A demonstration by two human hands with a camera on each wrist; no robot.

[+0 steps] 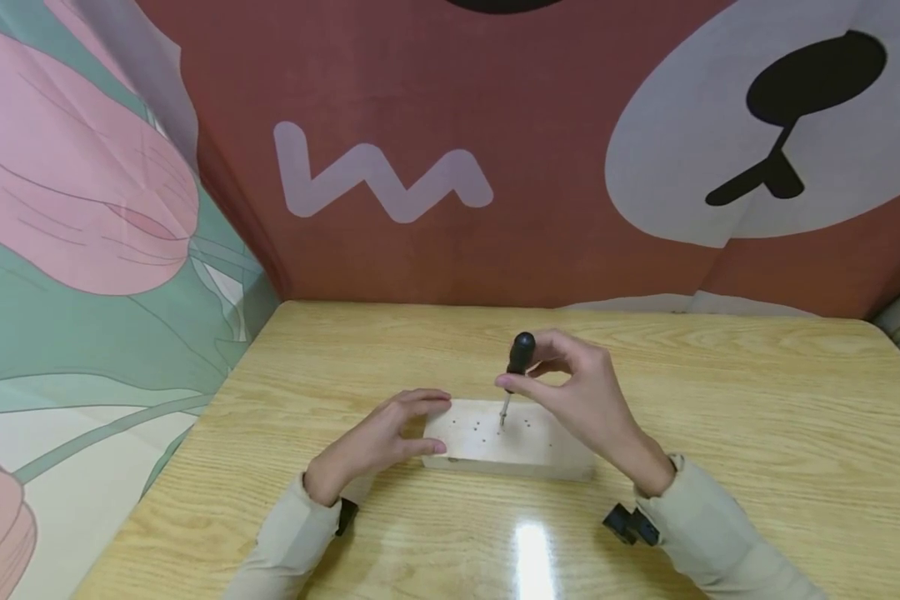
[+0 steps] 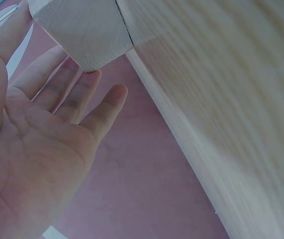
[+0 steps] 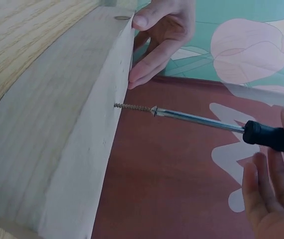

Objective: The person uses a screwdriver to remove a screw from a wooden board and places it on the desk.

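Note:
A pale wooden block (image 1: 521, 450) with several small dark holes in its top lies on the table. My left hand (image 1: 382, 433) holds the block's left end, thumb at the near edge and fingers at the far edge. The right hand (image 1: 588, 396) grips the black handle of a screwdriver (image 1: 522, 352) between thumb and fingers. Its metal shaft points down at the block, nearly upright. In the right wrist view, the screwdriver's tip meets the head of a long threaded screw (image 3: 132, 107), whose point is at the block's top face. Most of the thread shows above the wood.
The block stands on a wood-grain table (image 1: 330, 350). A printed red cloth backdrop (image 1: 420, 258) hangs right behind the table's far edge, with a floral one (image 1: 82, 208) on the left. Black wrist cameras (image 1: 630, 523) sit below both sleeves.

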